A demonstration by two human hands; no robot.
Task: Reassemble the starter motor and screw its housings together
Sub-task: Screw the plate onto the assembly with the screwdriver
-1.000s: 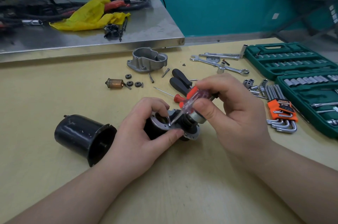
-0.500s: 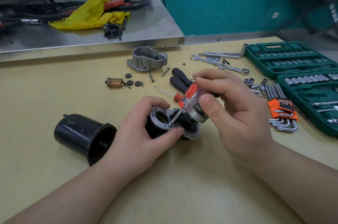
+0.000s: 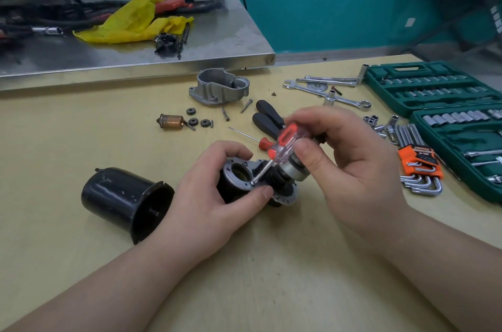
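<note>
My left hand (image 3: pixel 217 196) grips the starter motor body (image 3: pixel 244 177), a black and silver part lying at the table's middle. My right hand (image 3: pixel 345 166) holds a short screwdriver (image 3: pixel 282 145) with a clear and orange handle; its tip rests on a screw at the body's flange. A black cylindrical motor housing (image 3: pixel 122 200) lies on its side to the left, open end toward me. Farther back sit a grey cast aluminium housing (image 3: pixel 218 87), a copper armature part (image 3: pixel 172 122), three small gears (image 3: pixel 194 121) and two loose screws (image 3: pixel 245 106).
Two black-handled tools (image 3: pixel 267 114) and a thin red-handled screwdriver (image 3: pixel 252 139) lie behind my hands. Wrenches (image 3: pixel 326 92), loose sockets (image 3: pixel 380 125), an orange hex key set (image 3: pixel 419 168) and green socket cases (image 3: pixel 440 92) fill the right side. A steel bench (image 3: pixel 135 54) stands behind.
My right hand has turned on the screwdriver handle, fingers shifting around it. The tip stays on the flange screw and my left hand keeps its grip.
</note>
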